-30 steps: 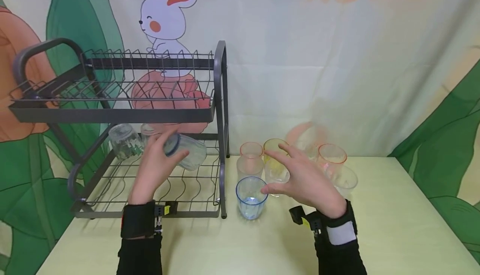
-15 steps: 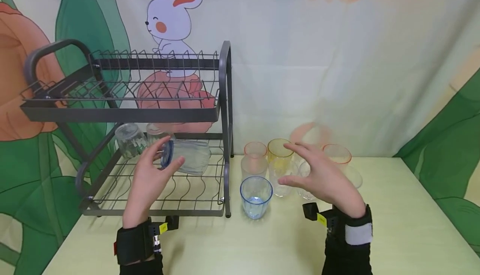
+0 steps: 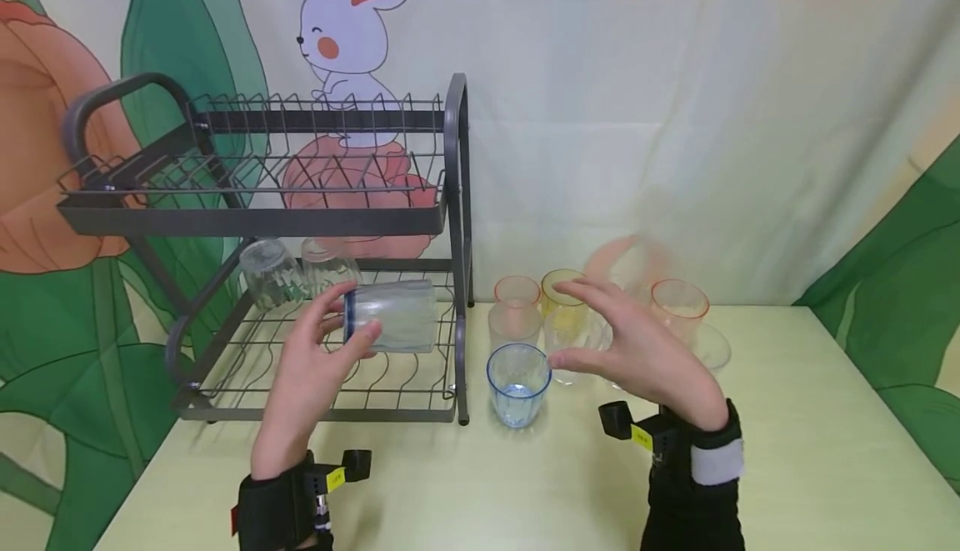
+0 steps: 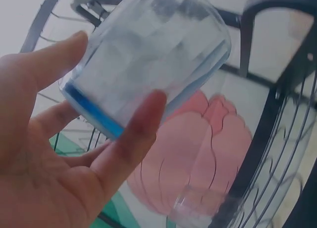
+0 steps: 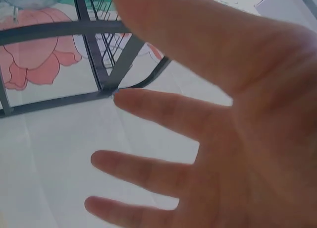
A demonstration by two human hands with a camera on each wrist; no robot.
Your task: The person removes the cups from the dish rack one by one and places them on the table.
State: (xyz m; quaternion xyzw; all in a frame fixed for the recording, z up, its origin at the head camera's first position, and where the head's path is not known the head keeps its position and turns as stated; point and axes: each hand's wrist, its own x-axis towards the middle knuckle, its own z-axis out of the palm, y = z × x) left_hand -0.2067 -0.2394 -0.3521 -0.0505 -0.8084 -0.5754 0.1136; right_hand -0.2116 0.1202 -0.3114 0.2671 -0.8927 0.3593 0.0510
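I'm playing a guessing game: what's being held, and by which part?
The left hand holds a sideways blue-rimmed glass near its rim; the right hand holds nothing.

Going round from the middle of the head view, the tumbler [image 3: 401, 318] at 8 o'clock is glossy and see-through, glass or clear plastic, honestly can't tell. Same shiny look on the blue cup [image 3: 519, 386] between 5 and 6. Rack [image 3: 255, 222] at 9 looks like matt metal. Backdrop [image 3: 592, 101] at 1 is dull cloth, lightly creased. Table [image 3: 465, 493] at 6 seems smooth, faint sheen; sleeve [image 3: 690, 513] between 4 and 5 is matt fabric.
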